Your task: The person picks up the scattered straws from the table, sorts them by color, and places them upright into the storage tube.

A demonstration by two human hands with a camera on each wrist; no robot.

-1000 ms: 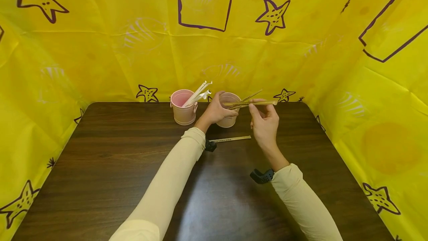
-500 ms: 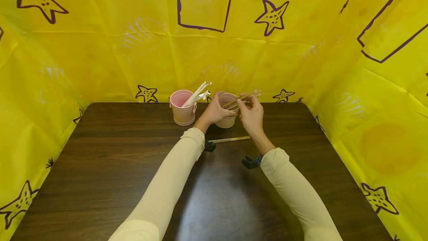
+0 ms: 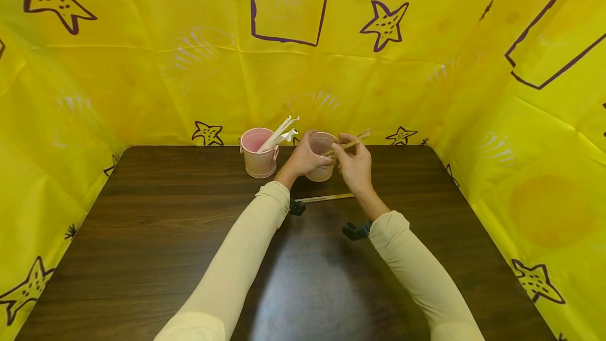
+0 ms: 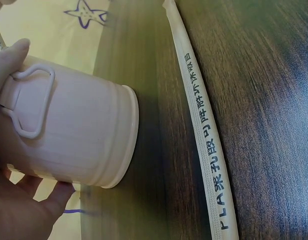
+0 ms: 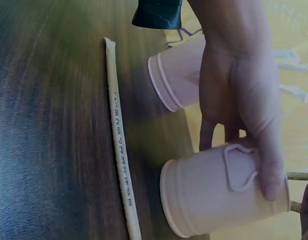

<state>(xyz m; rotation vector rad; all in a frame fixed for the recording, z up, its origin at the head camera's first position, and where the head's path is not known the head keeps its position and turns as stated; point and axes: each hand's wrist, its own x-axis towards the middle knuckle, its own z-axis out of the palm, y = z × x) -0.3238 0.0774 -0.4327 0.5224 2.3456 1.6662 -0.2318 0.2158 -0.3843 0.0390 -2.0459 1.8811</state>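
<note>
Two small pink buckets stand at the back of the table. My left hand [image 3: 305,159] grips the right-hand bucket [image 4: 74,120] around its side, thumb near the rim beside the wire handle [image 4: 49,100]. Brown paper-wrapped straws [image 3: 363,134] lean out of this bucket to the right. At the bucket's right rim, my right hand [image 3: 357,167] pinches a wrapped straw [image 3: 350,144] whose lower end is inside. Only the edge of that hand shows in the right wrist view. Another printed wrapped straw [image 4: 204,125] lies on the table in front of the bucket.
The left-hand bucket [image 3: 259,166] holds several white wrapped straws [image 3: 281,133] leaning right. Behind the dark wooden table [image 3: 189,214] hangs a yellow cloth [image 3: 199,83] with starfish drawings, which also covers both sides.
My right hand has moved left to the bucket, tilting the pinched straw from nearly level and lowering its end inside. My left hand has kept its grip on the bucket.
</note>
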